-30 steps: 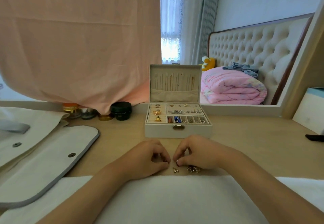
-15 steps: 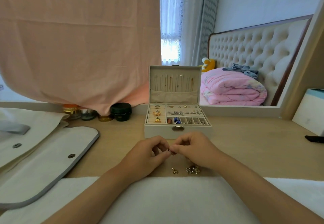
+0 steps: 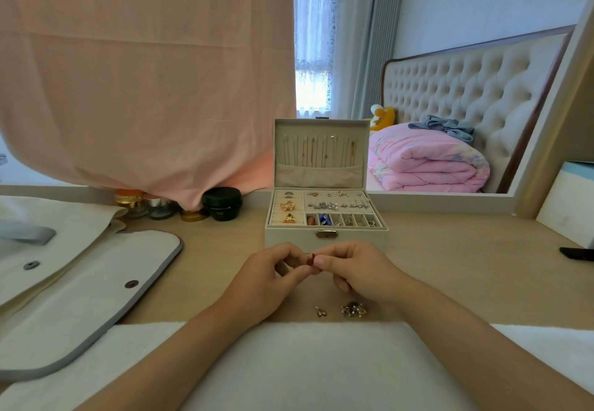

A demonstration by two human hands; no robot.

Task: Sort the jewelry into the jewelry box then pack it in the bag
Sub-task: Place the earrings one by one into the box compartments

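A white jewelry box stands open on the wooden table, its lid upright and its compartments holding rings, brooches and earrings. Just in front of it my left hand and my right hand meet fingertip to fingertip, both pinching one small reddish jewelry piece. Below my hands a small gold earring and a cluster of loose jewelry lie on the table. The cream bag with grey trim and snap buttons lies flat at the left.
Several small jars stand behind the bag under a hanging pink cloth. A mirror behind the box reflects a bed. A dark phone and a white box sit at the right edge. A white cloth covers the near edge.
Both hands have lifted off the table and moved toward the box, carrying the small reddish piece between them. The loose jewelry below is now uncovered.
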